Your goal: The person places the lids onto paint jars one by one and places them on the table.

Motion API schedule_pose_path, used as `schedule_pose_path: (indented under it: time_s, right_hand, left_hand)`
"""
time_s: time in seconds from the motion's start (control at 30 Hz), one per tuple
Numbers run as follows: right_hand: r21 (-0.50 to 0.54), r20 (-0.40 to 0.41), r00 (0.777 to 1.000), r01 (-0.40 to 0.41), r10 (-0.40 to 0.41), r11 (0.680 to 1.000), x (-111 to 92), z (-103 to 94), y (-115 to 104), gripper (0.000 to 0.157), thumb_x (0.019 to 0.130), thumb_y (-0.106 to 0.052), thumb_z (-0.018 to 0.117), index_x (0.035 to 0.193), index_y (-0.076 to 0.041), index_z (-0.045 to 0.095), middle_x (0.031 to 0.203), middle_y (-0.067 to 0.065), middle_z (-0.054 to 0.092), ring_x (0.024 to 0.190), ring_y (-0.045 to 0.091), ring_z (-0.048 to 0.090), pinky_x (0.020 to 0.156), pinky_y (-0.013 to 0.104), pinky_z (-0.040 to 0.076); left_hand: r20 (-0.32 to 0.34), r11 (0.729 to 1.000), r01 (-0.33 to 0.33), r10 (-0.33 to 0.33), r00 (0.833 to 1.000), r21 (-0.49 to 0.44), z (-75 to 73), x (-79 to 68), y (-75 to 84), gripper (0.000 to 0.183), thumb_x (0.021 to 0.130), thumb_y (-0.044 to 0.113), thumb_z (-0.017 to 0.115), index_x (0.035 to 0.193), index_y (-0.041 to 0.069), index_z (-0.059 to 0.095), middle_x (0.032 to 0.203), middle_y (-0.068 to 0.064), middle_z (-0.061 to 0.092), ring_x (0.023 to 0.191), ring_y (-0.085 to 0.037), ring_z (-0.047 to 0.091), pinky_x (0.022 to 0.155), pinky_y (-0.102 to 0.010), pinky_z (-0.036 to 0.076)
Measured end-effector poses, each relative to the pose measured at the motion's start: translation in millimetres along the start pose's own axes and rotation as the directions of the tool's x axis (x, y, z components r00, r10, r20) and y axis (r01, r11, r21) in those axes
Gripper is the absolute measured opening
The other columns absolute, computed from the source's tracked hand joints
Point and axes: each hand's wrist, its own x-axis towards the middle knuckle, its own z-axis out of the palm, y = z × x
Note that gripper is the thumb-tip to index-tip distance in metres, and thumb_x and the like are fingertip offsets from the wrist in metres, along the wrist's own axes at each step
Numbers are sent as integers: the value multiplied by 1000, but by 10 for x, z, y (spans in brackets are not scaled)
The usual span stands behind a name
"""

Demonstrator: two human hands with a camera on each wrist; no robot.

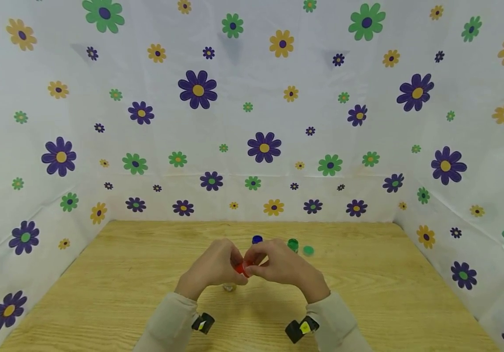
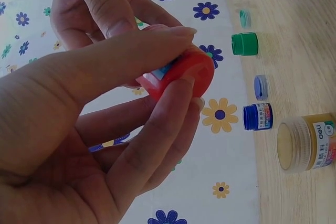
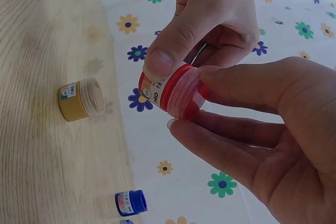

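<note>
A small red paint jar (image 3: 152, 90) is held up over the table between both hands, tilted on its side. My left hand (image 1: 213, 265) grips the jar's body with thumb and fingers, partly covering its label. At the other end, my right hand (image 1: 281, 264) pinches the clear ridged lid (image 3: 182, 95) between thumb and fingers. The lid sits on the jar's mouth. Red colour shows through the lid in the right wrist view.
A lidded ochre paint jar (image 3: 74, 101) stands near the hands. Farther back are a blue jar (image 2: 258, 116) with a blue lid (image 2: 261, 87) beside it, and a green jar (image 2: 245, 44) with its lid (image 2: 245, 18). Flowered cloth (image 1: 230, 132) borders the wooden table (image 1: 366, 283).
</note>
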Motion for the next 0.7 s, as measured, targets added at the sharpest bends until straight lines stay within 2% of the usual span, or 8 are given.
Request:
schedule_pose_path:
  time_s: [0.13,0.4,0.7]
  right_hand:
    - [-8,1,1000,2,-2,1000,9,5,3,10,96,-11,72,105,-8,76,100,6,77,87,10,73,79,22,60]
    - [12,11,1000,-29,29,999,-19,-22,2,22,95,-12,73,117,-7,72,105,6,76,95,17,73,81,23,61]
    - [64,23,1000,14,-16,998,-17,-39,-3,16,92,-2,74,108,-6,73,105,7,74,103,24,73,86,28,61]
  left_hand:
    - [6,1000,2,-2,1000,-4,-4,-3,-6,15,71,9,93,80,8,80,70,0,73,59,-12,61,59,-27,56]
    - [4,1000,1,-1,1000,0,-15,-8,0,16,72,8,92,80,5,79,72,-1,74,61,-12,63,61,-27,58]
    - [7,1000,16,-16,1000,-9,-16,-7,14,18,72,10,93,83,6,80,73,-1,74,63,-12,65,62,-28,59]
